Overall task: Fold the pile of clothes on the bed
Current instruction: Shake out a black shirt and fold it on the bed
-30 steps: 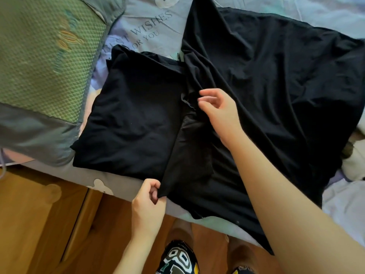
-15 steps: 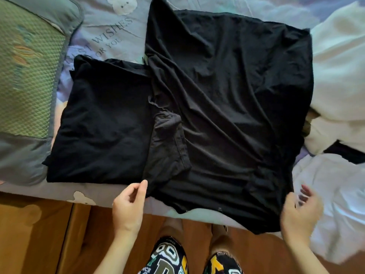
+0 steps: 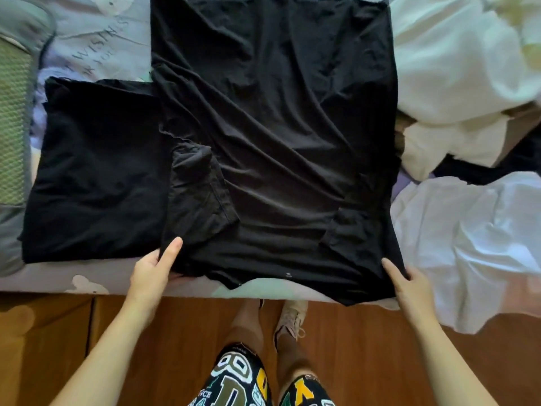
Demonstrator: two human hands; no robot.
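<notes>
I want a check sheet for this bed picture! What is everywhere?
Surface: bed sheet, pale with printed words and bears.
Job's things: black T-shirt spread flat, both sleeves folded in; folded black garment to its left, partly under it.
Clutter: white clothes heaped to the right; green pillow at the left.
Grips: left hand pinches the shirt's near left corner; right hand holds its near right corner.
Cables: nothing seen.
Surroundings: wooden floor below the bed edge.
</notes>
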